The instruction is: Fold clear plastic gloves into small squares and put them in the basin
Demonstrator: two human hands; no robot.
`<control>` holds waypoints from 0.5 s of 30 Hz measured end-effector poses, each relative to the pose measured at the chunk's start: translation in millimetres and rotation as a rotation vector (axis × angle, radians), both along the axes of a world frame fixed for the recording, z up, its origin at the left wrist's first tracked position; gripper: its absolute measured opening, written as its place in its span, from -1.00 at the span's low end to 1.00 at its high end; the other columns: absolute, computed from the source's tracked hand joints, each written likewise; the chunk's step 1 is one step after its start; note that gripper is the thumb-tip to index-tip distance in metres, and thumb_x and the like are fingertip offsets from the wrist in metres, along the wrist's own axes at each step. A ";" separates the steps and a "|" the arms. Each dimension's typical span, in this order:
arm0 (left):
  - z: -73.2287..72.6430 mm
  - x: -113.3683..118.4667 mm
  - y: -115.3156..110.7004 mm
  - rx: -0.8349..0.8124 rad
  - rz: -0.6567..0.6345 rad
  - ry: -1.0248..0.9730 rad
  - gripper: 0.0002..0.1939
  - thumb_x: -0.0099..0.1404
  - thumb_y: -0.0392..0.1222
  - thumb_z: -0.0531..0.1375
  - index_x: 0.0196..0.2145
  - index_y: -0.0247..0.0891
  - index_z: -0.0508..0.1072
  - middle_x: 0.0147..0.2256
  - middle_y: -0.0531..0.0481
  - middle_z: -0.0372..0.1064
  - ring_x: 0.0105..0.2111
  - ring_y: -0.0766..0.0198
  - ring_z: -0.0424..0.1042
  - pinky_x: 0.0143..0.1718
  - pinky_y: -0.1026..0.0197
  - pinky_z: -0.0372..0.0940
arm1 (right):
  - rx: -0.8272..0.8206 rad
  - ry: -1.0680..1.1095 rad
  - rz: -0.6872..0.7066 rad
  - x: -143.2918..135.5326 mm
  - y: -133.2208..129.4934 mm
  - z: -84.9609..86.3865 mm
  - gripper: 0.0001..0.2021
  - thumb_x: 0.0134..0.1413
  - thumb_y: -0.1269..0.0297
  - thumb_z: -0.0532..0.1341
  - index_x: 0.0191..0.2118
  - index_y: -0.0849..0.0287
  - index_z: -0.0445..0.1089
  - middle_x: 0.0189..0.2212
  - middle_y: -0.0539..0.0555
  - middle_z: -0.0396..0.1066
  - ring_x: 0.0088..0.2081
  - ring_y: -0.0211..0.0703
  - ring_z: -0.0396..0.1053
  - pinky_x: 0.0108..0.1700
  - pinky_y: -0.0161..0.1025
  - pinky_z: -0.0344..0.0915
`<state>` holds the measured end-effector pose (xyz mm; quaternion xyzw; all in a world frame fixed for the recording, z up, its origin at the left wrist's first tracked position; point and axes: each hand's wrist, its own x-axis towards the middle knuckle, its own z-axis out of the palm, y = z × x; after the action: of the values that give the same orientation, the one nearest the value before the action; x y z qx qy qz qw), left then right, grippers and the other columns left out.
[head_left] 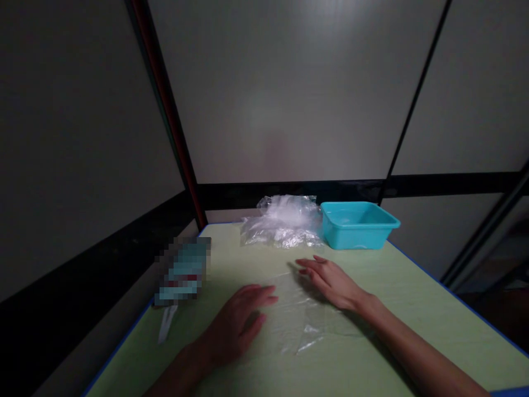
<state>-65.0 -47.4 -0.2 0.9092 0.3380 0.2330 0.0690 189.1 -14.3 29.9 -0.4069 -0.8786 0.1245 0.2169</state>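
Observation:
A clear plastic bag (295,314) lies flat on the pale green table between my two hands. My left hand (243,320) is at the bag's left side, fingers apart and pointing right, with nothing held. Over the bag's upper right part is my right hand (328,278), its fingers stretched out to the left and nothing gripped; whether it touches the plastic is hard to tell. Behind them, a heap of crumpled clear plastic bags (285,220) rests at the far side of the table.
A turquoise plastic basin (357,226) stands at the back right, beside the heap. At the left edge is a blurred-out item (185,270) with a white strip (167,322) near it. The table (223,242) has a blue edge, with wall panels behind.

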 end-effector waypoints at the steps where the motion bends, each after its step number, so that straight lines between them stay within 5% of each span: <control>1: 0.0 2.2 -2.2 -0.003 -0.036 -0.019 -0.54 0.22 -0.30 -0.03 0.09 -0.15 0.04 -0.06 0.02 0.31 0.00 0.22 0.17 0.03 0.07 0.09 | 0.009 -0.007 -0.011 0.9 1.6 -0.5 -0.57 0.20 0.22 -0.21 0.05 0.31 0.17 -0.13 0.17 0.36 -0.08 -0.14 0.28 0.10 -0.09 -0.03; 7: 8.2 14.2 -14.5 -0.011 -0.234 -0.028 -0.42 0.15 -0.39 0.01 0.11 -0.15 -0.07 -0.15 0.05 0.38 -0.07 0.21 0.22 -0.02 0.09 0.10 | 0.043 -0.063 -0.044 -0.3 5.8 -5.4 -0.60 0.19 0.29 -0.19 0.01 0.31 0.21 -0.20 0.15 0.41 -0.11 -0.13 0.30 0.05 -0.13 0.05; 15: 22.0 24.3 -23.4 -0.020 -0.318 -0.035 -0.47 0.10 -0.39 0.04 0.04 -0.21 0.04 -0.19 -0.02 0.38 -0.18 0.20 0.27 -0.07 0.08 0.13 | 0.092 -0.098 -0.072 -1.7 4.8 -5.2 -0.61 0.19 0.28 -0.18 0.00 0.29 0.23 -0.19 0.14 0.40 -0.10 -0.11 0.29 0.01 -0.16 0.09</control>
<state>-40.7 -70.7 21.8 0.9463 0.1910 0.2317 0.1201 187.4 -9.5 24.8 -0.4335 -0.8777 0.0561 0.1965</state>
